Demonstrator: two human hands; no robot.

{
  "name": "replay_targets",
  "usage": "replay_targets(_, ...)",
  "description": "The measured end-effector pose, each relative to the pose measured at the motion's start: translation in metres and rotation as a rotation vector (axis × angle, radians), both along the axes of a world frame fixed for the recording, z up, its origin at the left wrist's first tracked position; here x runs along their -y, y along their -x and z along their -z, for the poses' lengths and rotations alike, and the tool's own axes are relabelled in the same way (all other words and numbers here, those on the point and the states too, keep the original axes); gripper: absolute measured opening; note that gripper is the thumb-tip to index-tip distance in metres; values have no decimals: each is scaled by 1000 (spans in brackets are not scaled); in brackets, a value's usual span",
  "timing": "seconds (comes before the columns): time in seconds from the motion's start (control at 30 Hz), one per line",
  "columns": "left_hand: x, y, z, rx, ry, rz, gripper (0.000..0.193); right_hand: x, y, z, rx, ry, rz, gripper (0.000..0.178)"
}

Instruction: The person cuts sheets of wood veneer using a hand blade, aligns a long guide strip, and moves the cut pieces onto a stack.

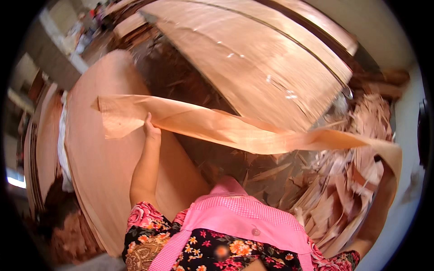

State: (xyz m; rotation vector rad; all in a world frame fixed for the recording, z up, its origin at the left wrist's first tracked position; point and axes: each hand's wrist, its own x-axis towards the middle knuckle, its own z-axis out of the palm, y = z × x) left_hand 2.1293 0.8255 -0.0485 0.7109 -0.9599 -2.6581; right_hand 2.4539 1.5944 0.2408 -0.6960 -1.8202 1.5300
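A long, narrow strip of thin tan wood veneer (235,131) stretches across in front of me, twisted and sagging in the middle. My left hand (153,128) grips its lower edge near the left end, thumb on the near side and the other fingers mostly hidden. Toward the right, the strip bends sharply downward. My right forearm (360,246) enters at the lower right and reaches up to this bent part, where the strip and shadow hide the right hand's fingers. Under the strip's left end lies a wide stack of veneer sheets (95,167).
Beyond the strip stands a large stack of veneer sheets (253,49). A heap of torn veneer scraps (343,194) lies at the right beside a pale wall (409,180). Splinters litter the dark floor (217,167) between the stacks. More sheets (45,140) stand at the far left.
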Motion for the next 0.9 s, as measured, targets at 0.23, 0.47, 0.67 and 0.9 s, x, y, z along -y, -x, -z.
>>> replay_targets(0.23,102,38,6,-64,4,-278,33,-44,367,8,-297,349,-363,25)
replay_targets(0.47,158,115,-4,-52,-84,-323,31,-101,534,92,-419,630,-401,22)
replay_targets(0.67,131,211,-24,-125,-40,-209,32,-127,483,171,-488,767,-405,18)
replay_targets(0.9,77,255,-31,-132,6,-67,35,-15,329,342,-210,657,65,17)
